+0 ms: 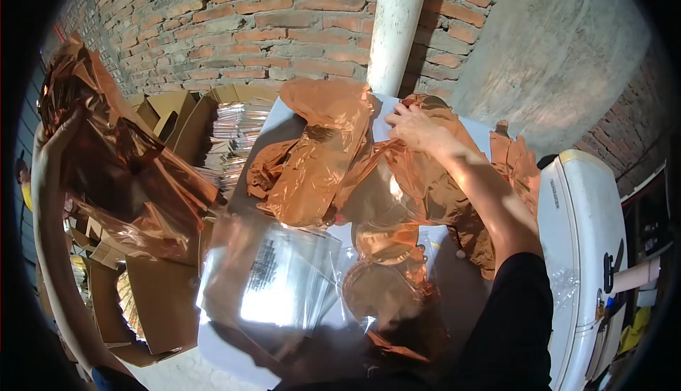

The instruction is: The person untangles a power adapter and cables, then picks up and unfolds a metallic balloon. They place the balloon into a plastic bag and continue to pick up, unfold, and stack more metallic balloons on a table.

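My left hand is raised at the far left, closed round the edge of a large shiny copper-coloured foil sheet that hangs down from it. At the back of the white table, my right hand rests on crumpled copper foil with its fingers bent; whether it grips the foil is unclear. More copper foil lies crumpled left of my right hand. Round copper foil pieces lie near the table's front. Clear plastic sleeves lie stacked beside them, reflecting light.
Cardboard boxes stand at the left, some with packed flat items. A white pipe rises before the brick wall. A white appliance-like object stands at the right. Part of a person shows at the far left.
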### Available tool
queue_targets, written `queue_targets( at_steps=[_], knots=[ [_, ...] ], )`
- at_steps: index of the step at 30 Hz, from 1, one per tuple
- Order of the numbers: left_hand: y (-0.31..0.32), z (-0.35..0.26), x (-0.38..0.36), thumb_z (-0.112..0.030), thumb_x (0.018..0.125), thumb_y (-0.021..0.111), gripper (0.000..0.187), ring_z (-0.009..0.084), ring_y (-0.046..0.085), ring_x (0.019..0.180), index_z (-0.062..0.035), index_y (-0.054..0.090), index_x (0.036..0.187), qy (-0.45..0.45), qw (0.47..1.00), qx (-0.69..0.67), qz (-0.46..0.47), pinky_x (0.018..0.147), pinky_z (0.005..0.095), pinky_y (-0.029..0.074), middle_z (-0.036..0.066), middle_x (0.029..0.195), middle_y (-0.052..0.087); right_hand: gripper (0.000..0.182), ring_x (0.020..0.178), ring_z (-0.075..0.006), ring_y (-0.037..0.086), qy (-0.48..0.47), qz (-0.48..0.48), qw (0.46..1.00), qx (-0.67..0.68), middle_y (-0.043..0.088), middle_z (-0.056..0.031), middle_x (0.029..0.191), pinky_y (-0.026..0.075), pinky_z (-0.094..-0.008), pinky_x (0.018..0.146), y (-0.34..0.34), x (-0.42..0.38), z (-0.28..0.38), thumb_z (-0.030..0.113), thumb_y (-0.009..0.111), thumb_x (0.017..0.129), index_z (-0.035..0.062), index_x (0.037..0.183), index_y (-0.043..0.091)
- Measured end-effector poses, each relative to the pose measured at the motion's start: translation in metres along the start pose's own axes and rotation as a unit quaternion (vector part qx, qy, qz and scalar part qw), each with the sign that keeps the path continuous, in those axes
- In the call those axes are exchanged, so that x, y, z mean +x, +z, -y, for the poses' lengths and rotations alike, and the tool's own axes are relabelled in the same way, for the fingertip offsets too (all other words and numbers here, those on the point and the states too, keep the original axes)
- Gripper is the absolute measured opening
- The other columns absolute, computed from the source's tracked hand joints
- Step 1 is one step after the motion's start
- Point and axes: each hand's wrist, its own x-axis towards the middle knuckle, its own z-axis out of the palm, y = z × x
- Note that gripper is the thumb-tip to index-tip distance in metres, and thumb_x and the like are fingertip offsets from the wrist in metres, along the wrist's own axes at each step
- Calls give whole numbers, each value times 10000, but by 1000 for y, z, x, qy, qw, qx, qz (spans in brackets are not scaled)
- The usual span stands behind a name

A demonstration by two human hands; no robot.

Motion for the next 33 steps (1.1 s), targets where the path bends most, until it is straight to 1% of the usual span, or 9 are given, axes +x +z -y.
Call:
queue_targets(
  at_steps=[3, 12, 15, 18, 20, 22, 26, 29, 33],
  knots=[
    [2, 2, 6, -123, 932, 622, 270, 96, 638, 987, -31, 670, 1180, 2, 1000, -20, 4, 871, 230, 481, 42, 1101, 696, 299, 1229, -259, 459, -59, -52, 995, -59, 610, -52, 1117, 328, -462, 1050, -1, -8, -4, 46, 673, 714, 158, 989, 705],
    [74, -30, 27, -123, 908, 611, 276, 109, 633, 941, 2, 654, 1151, 91, 991, 64, 68, 858, 249, 468, 37, 1034, 700, 276, 991, -218, 601, 6, 45, 998, -46, 639, -28, 824, 281, -488, 1110, -19, -26, -6, 39, 615, 783, 201, 993, 689],
    [105, -43, 46, -166, 909, 634, 263, 73, 618, 780, -28, 668, 1130, 167, 974, 113, 101, 723, 230, 478, 5, 889, 694, 205, 965, -214, 588, 1, -25, 1000, -15, 629, -26, 797, 295, -479, 1090, -18, -35, -11, 30, 598, 775, 173, 884, 698],
    [130, -49, 58, -263, 908, 669, 223, 5, 466, 551, -96, 707, 1051, 180, 972, 126, 81, 487, 212, 357, -69, 699, 605, 160, 935, -209, 572, -58, -48, 997, -6, 618, -11, 764, 291, -486, 1087, -30, -46, -14, 20, 587, 754, 142, 758, 691],
    [133, -63, 67, -218, 914, 654, 297, 72, 582, 840, -62, 667, 1167, 162, 962, 190, 111, 739, 247, 440, 6, 961, 668, 137, 915, -208, 559, -53, -74, 996, -15, 615, -6, 754, 285, -486, 1093, -46, -59, -6, 19, 593, 733, 126, 699, 673],
    [151, -65, 62, -289, 907, 676, 213, 8, 477, 558, -122, 729, 1027, 307, 935, 159, 84, 509, 228, 357, -48, 745, 649, 122, 908, -214, 550, -66, -110, 992, -16, 595, -8, 735, 283, -546, 1095, -60, -76, 3, 8, 589, 721, 103, 687, 657],
    [163, -85, 53, -349, 921, 655, 349, 18, 550, 703, -137, 691, 1195, 214, 948, 217, 89, 616, 226, 420, -52, 872, 687, 90, 942, -243, 565, -66, -155, 985, -27, 538, -47, 715, 235, -700, 1086, -87, -114, 19, 17, 568, 754, 68, 703, 622],
    [174, -78, 62, -374, 911, 667, 352, 4, 472, 629, -160, 697, 1188, 193, 958, 203, 65, 544, 207, 329, -75, 845, 663, 83, 1056, -259, 564, -74, -192, 978, -25, 552, -50, 724, 209, -699, 1108, -105, -134, 30, 42, 575, 760, 61, 691, 617],
    [178, -79, 71, -288, 923, 659, 309, 58, 638, 895, -131, 697, 1187, 244, 953, 155, 94, 762, 240, 506, 8, 1009, 717, 87, 1158, -268, 545, -55, -144, 986, -63, 621, -41, 836, 189, -664, 1146, -123, -150, 46, 93, 595, 789, 46, 742, 652]
  ],
)
